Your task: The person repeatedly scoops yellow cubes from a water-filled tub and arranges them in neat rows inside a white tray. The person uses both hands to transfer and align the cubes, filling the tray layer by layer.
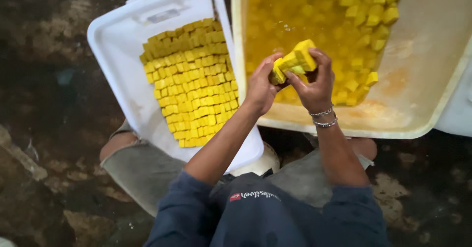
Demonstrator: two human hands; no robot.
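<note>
My left hand (259, 86) and my right hand (314, 82) together hold a row of yellow cubes (293, 60) above the near edge of a cream tub (423, 99). The tub holds yellow liquid with many more yellow cubes (364, 16) floating in it. To the left lies a white tray (118, 55), resting partly on my knee, with several neat rows of yellow cubes (194, 85) packed on its right half. Two bead bracelets circle my right wrist (323, 117).
Dark, wet, stained ground (44, 144) surrounds me on all sides. My knees and dark blue sleeves fill the lower middle of the view. The left half of the white tray is bare.
</note>
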